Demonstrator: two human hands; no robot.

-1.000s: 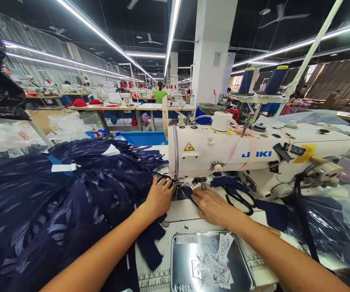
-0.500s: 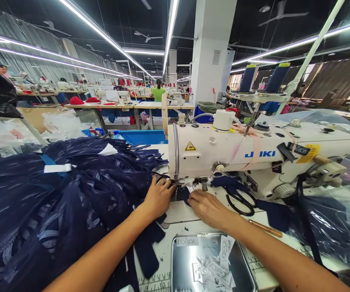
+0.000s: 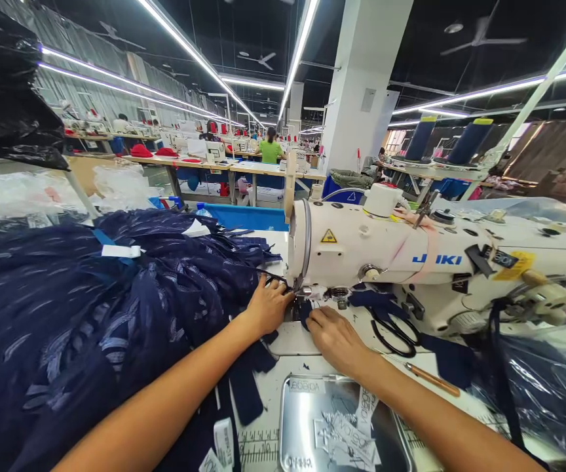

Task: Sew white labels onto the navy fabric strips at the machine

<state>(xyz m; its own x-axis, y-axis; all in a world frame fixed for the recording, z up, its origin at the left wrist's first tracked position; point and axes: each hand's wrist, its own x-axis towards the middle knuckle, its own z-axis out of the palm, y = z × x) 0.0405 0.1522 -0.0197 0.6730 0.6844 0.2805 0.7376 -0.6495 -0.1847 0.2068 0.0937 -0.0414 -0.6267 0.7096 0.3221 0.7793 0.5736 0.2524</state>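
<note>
A white JUKI sewing machine stands on the work table. My left hand lies on a small navy fabric piece just left of the needle, fingers flat and pressing it down. My right hand rests on the same piece from the front right, fingers curled onto the cloth under the presser foot. A navy strip trails from the piece toward me between my forearms.
A big heap of navy patterned fabric fills the left. A metal tray of white labels sits at the front edge. Black scissors and a brown stick lie right of my hands. Plastic-wrapped navy cloth is far right. Other workers sit at distant tables.
The view has shifted, so the machine and hands sit further right in frame. My right hand has drawn slightly closer to the needle; both hands stay on the navy piece.
</note>
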